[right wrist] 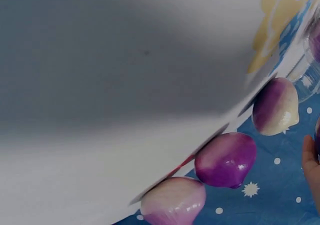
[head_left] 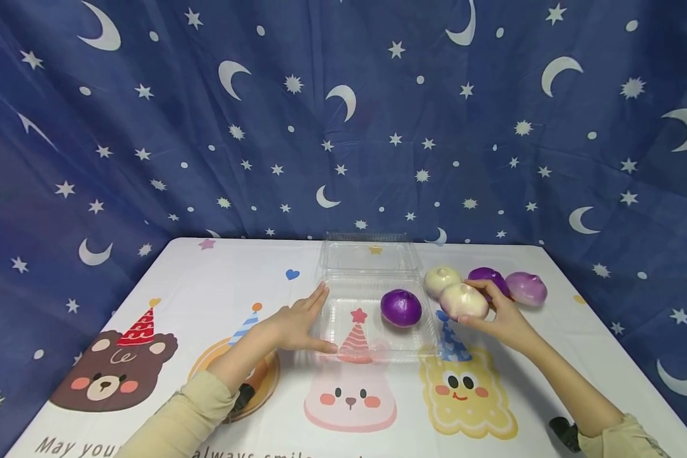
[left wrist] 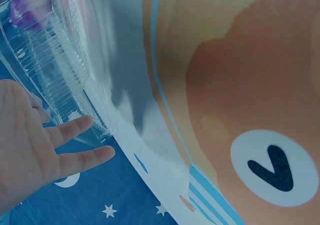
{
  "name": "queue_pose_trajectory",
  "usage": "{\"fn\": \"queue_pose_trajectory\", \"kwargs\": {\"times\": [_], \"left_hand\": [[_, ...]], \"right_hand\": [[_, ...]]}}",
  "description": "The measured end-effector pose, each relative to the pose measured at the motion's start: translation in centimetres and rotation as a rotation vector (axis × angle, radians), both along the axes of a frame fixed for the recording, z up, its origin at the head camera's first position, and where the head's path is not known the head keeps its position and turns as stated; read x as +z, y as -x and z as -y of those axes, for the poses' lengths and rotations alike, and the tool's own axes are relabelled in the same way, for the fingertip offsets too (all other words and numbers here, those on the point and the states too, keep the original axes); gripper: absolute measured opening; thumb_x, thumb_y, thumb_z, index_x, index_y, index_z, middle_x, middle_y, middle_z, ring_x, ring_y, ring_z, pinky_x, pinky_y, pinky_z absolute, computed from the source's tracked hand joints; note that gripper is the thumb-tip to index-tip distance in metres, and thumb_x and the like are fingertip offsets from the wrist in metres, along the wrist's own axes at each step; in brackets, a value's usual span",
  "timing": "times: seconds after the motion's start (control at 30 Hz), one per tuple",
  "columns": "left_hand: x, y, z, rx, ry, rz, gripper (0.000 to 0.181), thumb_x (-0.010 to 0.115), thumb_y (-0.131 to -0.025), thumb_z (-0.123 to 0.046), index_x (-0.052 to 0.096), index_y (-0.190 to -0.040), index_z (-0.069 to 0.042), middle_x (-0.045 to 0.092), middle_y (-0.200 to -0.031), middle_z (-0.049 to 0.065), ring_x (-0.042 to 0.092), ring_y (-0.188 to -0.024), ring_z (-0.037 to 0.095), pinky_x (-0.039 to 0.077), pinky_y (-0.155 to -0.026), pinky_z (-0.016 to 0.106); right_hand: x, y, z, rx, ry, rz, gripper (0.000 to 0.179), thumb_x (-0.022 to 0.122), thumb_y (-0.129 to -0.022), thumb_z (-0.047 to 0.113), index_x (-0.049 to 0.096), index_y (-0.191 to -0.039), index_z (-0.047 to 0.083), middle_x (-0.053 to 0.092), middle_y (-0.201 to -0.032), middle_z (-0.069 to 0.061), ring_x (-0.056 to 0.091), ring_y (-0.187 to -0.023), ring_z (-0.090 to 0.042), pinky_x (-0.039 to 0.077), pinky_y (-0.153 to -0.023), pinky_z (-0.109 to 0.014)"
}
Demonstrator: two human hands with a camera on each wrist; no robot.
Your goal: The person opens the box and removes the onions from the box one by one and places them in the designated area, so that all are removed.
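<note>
A clear plastic clamshell box (head_left: pixel 343 299) lies with its lid (head_left: pixel 349 254) folded back. Inside, toward its right side, sits a dark purple onion (head_left: pixel 401 308). My left hand (head_left: pixel 294 326) rests along the box's left wall, fingers straight and thumb at the front corner; the left wrist view shows these fingers spread beside the ribbed plastic. Just right of the box, my right hand (head_left: pixel 500 318) pinches a whitish onion (head_left: pixel 462 301) between thumb and fingers. In the right wrist view only a sliver of that hand (right wrist: pixel 311 160) shows at the edge.
Behind the held onion lies another pale onion (head_left: pixel 441 280). A purple onion (head_left: pixel 486 280), partly hidden by my right hand, and a lilac onion (head_left: pixel 527 289) are farther right. The white tablecloth (head_left: pixel 252 280) has printed cartoon figures, and a starry blue curtain (head_left: pixel 298 127) hangs behind.
</note>
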State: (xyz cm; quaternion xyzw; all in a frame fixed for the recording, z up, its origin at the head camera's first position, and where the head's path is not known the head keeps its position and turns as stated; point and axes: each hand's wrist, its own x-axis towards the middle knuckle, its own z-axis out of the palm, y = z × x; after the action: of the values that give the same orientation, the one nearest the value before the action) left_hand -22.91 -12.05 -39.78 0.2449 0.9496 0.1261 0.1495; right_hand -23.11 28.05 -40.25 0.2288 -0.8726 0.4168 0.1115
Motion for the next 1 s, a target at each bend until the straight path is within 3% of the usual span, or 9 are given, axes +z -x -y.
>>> {"fn": "queue_pose_trajectory", "kwargs": {"times": [0.3, 0.5, 0.63, 0.8, 0.9, 1.0], "left_hand": [[0.0, -0.1, 0.1, 0.006, -0.009, -0.009, 0.114, 0.062, -0.076, -0.067, 0.003, -0.152, -0.006, -0.004, -0.160, 0.008, 0.028, -0.139, 0.040, 0.035, -0.101, 0.065], [-0.2, 0.0, 0.1, 0.008, -0.015, 0.001, 0.115, 0.062, -0.076, -0.067, 0.001, -0.152, -0.007, -0.006, -0.160, 0.007, 0.028, -0.139, 0.040, 0.035, -0.101, 0.064], [-0.2, 0.0, 0.1, 0.004, -0.010, -0.013, 0.114, 0.061, -0.076, -0.068, 0.001, -0.152, -0.007, -0.006, -0.160, 0.008, 0.028, -0.139, 0.040, 0.037, -0.101, 0.062], [-0.1, 0.1, 0.2, -0.003, -0.015, -0.024, 0.115, 0.060, -0.076, -0.069, 0.001, -0.152, -0.007, -0.005, -0.160, 0.009, 0.029, -0.139, 0.039, 0.038, -0.101, 0.059], [-0.2, 0.1, 0.1, -0.002, -0.019, -0.010, 0.115, 0.061, -0.076, -0.069, 0.000, -0.152, -0.008, -0.006, -0.160, 0.008, 0.028, -0.139, 0.039, 0.038, -0.101, 0.060], [-0.3, 0.1, 0.2, -0.002, -0.023, -0.003, 0.115, 0.061, -0.076, -0.068, 0.000, -0.152, -0.008, -0.006, -0.160, 0.008, 0.028, -0.139, 0.039, 0.039, -0.101, 0.060]], "right_hand": [[-0.7, 0.1, 0.0, 0.009, -0.065, 0.030, 0.064, 0.080, -0.073, 0.007, 0.045, -0.125, -0.004, 0.053, -0.127, -0.025, 0.039, -0.103, 0.020, 0.033, -0.087, 0.002], [-0.9, 0.6, -0.2, -0.025, -0.156, 0.030, 0.063, 0.081, -0.072, 0.014, 0.048, -0.122, -0.004, 0.055, -0.125, -0.023, 0.044, -0.101, 0.013, 0.037, -0.084, -0.002], [-1.1, 0.9, -0.3, -0.047, -0.210, 0.043, 0.064, 0.082, -0.071, 0.016, 0.047, -0.122, -0.004, 0.057, -0.124, -0.023, 0.054, -0.098, -0.006, 0.045, -0.082, -0.013], [-1.3, 1.0, -0.3, -0.055, -0.220, 0.079, 0.066, 0.082, -0.072, 0.017, 0.045, -0.123, -0.006, 0.057, -0.122, -0.026, 0.059, -0.100, -0.031, 0.051, -0.084, -0.036], [-1.4, 1.1, -0.3, -0.038, -0.218, 0.092, 0.066, 0.082, -0.072, 0.018, 0.045, -0.121, -0.006, 0.057, -0.120, -0.026, 0.059, -0.104, -0.038, 0.050, -0.087, -0.049], [-1.7, 1.1, -0.4, -0.018, -0.241, 0.077, 0.065, 0.082, -0.071, 0.018, 0.045, -0.119, -0.005, 0.057, -0.117, -0.025, 0.058, -0.104, -0.039, 0.048, -0.088, -0.054]]}}
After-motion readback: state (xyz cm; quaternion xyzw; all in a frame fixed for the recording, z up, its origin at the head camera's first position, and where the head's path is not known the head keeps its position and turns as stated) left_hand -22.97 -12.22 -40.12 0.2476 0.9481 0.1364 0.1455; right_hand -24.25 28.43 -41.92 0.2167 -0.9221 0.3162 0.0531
